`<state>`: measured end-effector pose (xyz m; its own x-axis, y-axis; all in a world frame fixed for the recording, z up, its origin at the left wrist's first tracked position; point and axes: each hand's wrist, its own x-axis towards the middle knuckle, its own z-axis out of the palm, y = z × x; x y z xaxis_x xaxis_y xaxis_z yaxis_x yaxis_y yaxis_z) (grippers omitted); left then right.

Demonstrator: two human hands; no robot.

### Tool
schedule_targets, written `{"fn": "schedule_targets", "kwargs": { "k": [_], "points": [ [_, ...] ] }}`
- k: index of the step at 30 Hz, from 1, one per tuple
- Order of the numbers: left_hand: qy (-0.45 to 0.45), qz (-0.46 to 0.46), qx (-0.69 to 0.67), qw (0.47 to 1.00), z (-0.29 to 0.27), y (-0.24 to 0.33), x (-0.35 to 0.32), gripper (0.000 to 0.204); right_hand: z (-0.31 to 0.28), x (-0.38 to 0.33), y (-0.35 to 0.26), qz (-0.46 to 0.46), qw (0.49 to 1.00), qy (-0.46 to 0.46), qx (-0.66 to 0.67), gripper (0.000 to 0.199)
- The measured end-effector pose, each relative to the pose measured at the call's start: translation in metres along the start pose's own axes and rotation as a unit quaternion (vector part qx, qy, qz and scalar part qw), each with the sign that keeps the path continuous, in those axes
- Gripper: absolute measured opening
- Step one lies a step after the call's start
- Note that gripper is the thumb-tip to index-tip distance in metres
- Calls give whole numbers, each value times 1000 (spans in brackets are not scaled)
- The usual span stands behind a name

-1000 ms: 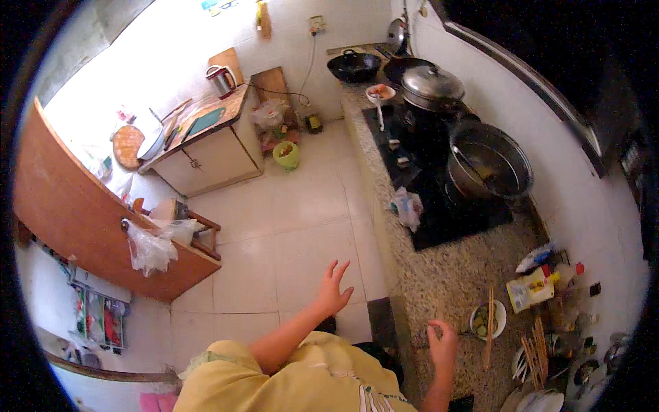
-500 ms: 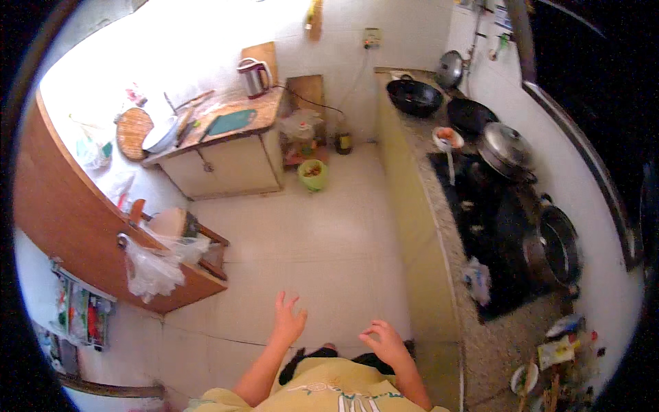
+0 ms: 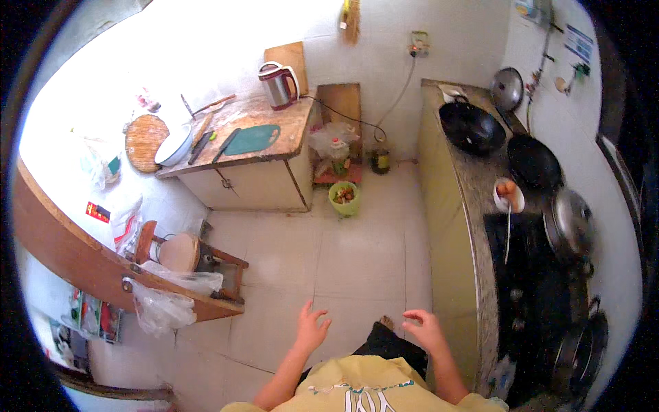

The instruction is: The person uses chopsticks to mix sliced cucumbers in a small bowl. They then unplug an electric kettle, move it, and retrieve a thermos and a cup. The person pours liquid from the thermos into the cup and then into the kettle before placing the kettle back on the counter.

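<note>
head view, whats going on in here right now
A person in a kitchen is holding nothing. The left hand and right hand are apart above the tiled floor, fingers loosely bent. Along the counter on the right are a black wok and a lidded pot. A green cutting board lies on the far worktop.

Clock read from mid-view. 12: straw broom [image 3: 352, 26], bristles down, on the white wall [image 3: 377, 69]; below, nearer centre, pale-green bin [image 3: 345, 209] with scraps in it. 1: wall socket [image 3: 419, 42], cord [image 3: 405, 93] plugged in. 2: black wok [image 3: 472, 130]; round steel lid [image 3: 506, 89] against the wall beyond. 11: steel-and-maroon jug [image 3: 278, 89], white handle, on worn worktop [image 3: 296, 123]. 10: green chopping board [image 3: 254, 139], dark-handled knife [image 3: 226, 145] at its 9 o'clock edge; white basin [image 3: 173, 145] tilted beside round slatted tray [image 3: 143, 137]. 8: clear plastic bag [image 3: 162, 309] hanging at brown door [image 3: 68, 233].
</note>
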<state>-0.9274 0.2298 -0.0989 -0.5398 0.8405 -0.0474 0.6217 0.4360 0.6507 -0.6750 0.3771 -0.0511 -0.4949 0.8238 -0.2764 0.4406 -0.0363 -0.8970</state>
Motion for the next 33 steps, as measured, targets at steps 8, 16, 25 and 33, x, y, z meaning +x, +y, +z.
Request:
{"fn": "schedule_targets", "kwargs": {
  "k": [8,16,25,33],
  "points": [
    [124,-103,-41,986,2,12,128,26,-49,208,-123,-157,986,-37,-42,23],
    [119,-174,-82,974,50,15,330,22,-56,407,-203,-199,978,-51,43,20],
    [43,49,-106,992,13,99,655,21,-144,625,-272,-247,947,156,134,18],
    [-18,192,-134,972,33,217,841,21,-253,894,-297,-281,883,332,178,19]
  ]
}}
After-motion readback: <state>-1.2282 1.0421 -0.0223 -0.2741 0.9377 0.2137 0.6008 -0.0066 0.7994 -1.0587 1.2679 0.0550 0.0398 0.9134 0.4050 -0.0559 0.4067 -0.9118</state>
